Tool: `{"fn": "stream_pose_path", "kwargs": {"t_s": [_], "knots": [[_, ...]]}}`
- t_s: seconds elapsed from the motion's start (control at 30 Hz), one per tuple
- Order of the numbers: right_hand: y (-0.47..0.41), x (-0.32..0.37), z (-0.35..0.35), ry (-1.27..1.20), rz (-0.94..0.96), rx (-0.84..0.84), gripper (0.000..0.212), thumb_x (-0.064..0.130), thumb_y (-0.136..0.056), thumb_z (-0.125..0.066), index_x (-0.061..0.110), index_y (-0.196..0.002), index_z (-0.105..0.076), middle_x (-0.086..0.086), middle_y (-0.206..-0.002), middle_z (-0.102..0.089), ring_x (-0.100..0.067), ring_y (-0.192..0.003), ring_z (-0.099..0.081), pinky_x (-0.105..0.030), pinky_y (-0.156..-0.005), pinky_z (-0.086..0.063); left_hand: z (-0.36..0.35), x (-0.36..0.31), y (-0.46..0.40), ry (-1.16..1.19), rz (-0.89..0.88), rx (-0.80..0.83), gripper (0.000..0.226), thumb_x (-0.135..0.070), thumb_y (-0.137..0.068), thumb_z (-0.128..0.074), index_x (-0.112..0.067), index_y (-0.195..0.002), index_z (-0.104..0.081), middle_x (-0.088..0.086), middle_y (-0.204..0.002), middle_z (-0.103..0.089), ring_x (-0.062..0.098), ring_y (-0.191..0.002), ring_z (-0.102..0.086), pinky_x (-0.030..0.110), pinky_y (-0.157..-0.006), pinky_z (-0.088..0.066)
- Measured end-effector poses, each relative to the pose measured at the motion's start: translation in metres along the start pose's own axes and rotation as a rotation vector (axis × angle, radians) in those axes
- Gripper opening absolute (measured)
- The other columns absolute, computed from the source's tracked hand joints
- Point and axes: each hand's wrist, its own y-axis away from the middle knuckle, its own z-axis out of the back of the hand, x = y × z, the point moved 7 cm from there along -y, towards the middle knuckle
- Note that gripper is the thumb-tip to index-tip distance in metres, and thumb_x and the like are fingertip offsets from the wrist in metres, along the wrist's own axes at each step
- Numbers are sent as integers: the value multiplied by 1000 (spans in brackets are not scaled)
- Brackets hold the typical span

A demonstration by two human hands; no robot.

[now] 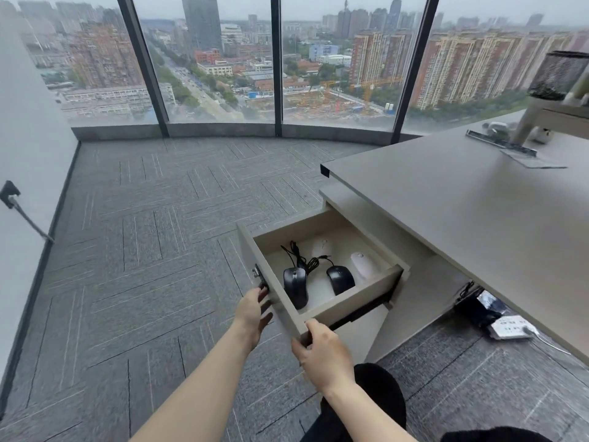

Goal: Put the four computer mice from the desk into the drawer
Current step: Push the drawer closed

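The grey drawer (350, 303) under the desk (478, 212) stands pulled out. Inside lie two black wired mice, one on the left (295, 283) and one in the middle (340, 279), their cables tangled behind them. Two white mice lie there too, one at the back (322, 247) and one on the right (363, 265). My left hand (253, 311) rests flat against the drawer's front panel near its lock, fingers apart. My right hand (322, 352) grips the drawer's near front corner.
A power strip (510, 327) and a black box (478, 306) lie on the carpet under the desk. On the desk's far end stand a riser leg (526, 122) and a mesh pen holder (557, 74). Floor-to-ceiling windows stand ahead, a white wall at left.
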Motion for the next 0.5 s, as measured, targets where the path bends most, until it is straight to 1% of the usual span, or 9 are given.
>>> {"fn": "stream_pose_path", "kwargs": {"t_s": [0.13,0.23,0.3,0.4,0.43,0.5], "knots": [[-16,-27,26,2,-51,-56,23,46,-90,-51,23,-86,-52,6,-87,-65,-17,-74,-61,-37,-63,-50,-44,0,-11,-15,12,33,43,-29,-97,-32,-20,-136,-51,-1,-132,-57,22,-123,-52,35,-93,-41],[-27,-49,44,-17,-103,-80,24,43,-92,-53,21,-84,-52,3,-87,-64,-19,-74,-60,-38,-62,-50,-75,1,-19,-39,21,57,41,-29,-97,-34,-22,-133,-51,-3,-129,-57,21,-122,-52,36,-96,-41],[-34,-62,56,-30,-142,-105,24,43,-92,-53,24,-78,-49,3,-83,-64,-18,-70,-60,-35,-55,-45,-94,1,-23,-60,27,81,41,-29,-97,-35,-22,-134,-51,-2,-130,-57,22,-124,-51,37,-99,-40],[-41,-81,74,-75,-205,-171,30,45,-91,-56,32,-67,-43,3,-76,-66,-13,-63,-57,-26,-46,-35,-122,2,-32,-84,36,121,41,-27,-98,-34,-23,-138,-46,-3,-124,-55,23,-125,-50,40,-102,-40],[-42,-85,79,-96,-227,-191,31,46,-90,-57,33,-66,-43,3,-75,-66,-12,-62,-57,-26,-45,-35,-129,1,-33,-78,35,130,41,-27,-99,-35,-22,-138,-46,-3,-124,-55,24,-125,-50,41,-104,-40],[-46,-99,88,-156,-288,-242,26,50,-87,-60,32,-71,-52,6,-74,-67,-14,-65,-60,-30,-50,-43,-145,2,-39,-80,46,145,41,-26,-99,-35,-21,-138,-47,-1,-128,-55,25,-126,-50,43,-106,-39]]}}
